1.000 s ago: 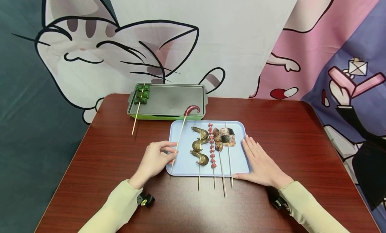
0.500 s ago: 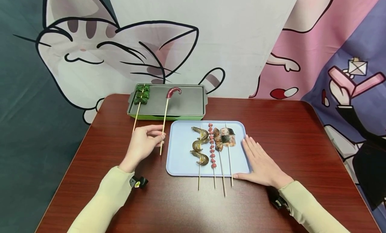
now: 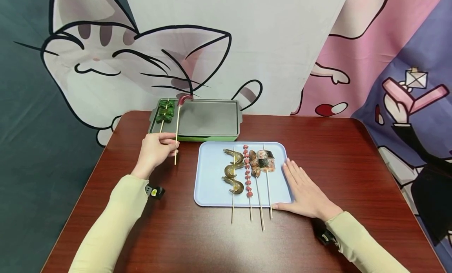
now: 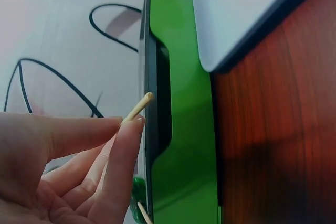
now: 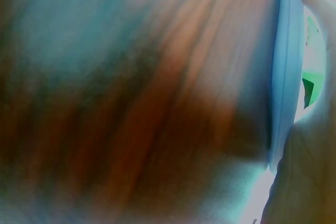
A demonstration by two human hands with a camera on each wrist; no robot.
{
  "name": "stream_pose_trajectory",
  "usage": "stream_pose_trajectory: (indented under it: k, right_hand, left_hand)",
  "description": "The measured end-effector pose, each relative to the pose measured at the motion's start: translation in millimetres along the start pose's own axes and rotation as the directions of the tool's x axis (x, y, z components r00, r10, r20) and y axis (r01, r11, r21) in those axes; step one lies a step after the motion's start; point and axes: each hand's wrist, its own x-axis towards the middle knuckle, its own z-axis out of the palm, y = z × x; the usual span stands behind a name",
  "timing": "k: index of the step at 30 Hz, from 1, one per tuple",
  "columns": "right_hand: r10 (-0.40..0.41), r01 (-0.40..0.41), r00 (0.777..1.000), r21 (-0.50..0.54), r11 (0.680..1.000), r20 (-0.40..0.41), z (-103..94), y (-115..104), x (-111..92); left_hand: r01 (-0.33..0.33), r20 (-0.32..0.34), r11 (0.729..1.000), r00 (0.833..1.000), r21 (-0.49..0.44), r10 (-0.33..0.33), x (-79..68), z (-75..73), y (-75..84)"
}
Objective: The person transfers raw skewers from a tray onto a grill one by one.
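My left hand [image 3: 155, 151] pinches the wooden stick of a skewer [image 3: 177, 124] between thumb and fingers. A curled, dark red tentacle-like piece [image 3: 184, 99] tops that stick, in front of the far rim of the grill pan [image 3: 215, 116]. In the left wrist view the stick's blunt end [image 4: 140, 106] pokes out past my fingertips. A skewer of green pepper pieces [image 3: 165, 111] lies on the pan's left side, its lower stick hidden behind my left hand. My right hand [image 3: 305, 192] rests with straight fingers against the right edge of the light blue tray [image 3: 210, 186].
On the tray lie a shrimp skewer [image 3: 233, 171], a skewer of small red pieces [image 3: 248, 171], a brown-piece skewer [image 3: 255, 163] and a fish-like skewer [image 3: 266, 161]. Their sticks overhang the tray's front edge. The pan's green base [image 4: 184, 129] stands behind the tray.
My left hand has carried the tentacle-topped skewer from the tray's left side leftward and away from me, to the pan. My right hand has stayed at the tray's edge.
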Motion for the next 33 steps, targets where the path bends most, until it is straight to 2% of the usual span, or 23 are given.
stream_pose_trajectory:
  k: [8, 19, 29, 33]
  right_hand:
    - [0.006, -0.006, 1.0, 0.004, 1.0, 0.008, -0.6, -0.9, 0.4]
    - [-0.008, 0.008, 1.0, 0.005, 1.0, -0.008, 0.1, -0.9, 1.0]
    - [-0.004, 0.004, 1.0, 0.001, 1.0, -0.004, 0.5, -0.3, 0.3]
    - [-0.004, 0.004, 1.0, -0.001, 1.0, -0.007, -0.1, 0.0, 0.3]
  left_hand:
    - [0.102, 0.03, 0.993, 0.994, 0.059, -0.103, 17.5, -14.3, -2.8]
    - [0.141, 0.022, 0.984, 0.989, 0.11, -0.144, 30.2, -16.1, -3.3]
    - [0.139, -0.009, 0.983, 0.99, 0.117, -0.139, 32.0, -17.9, -5.2]
    - [0.095, -0.034, 0.979, 0.995, 0.182, -0.09, 25.8, -21.2, -1.5]
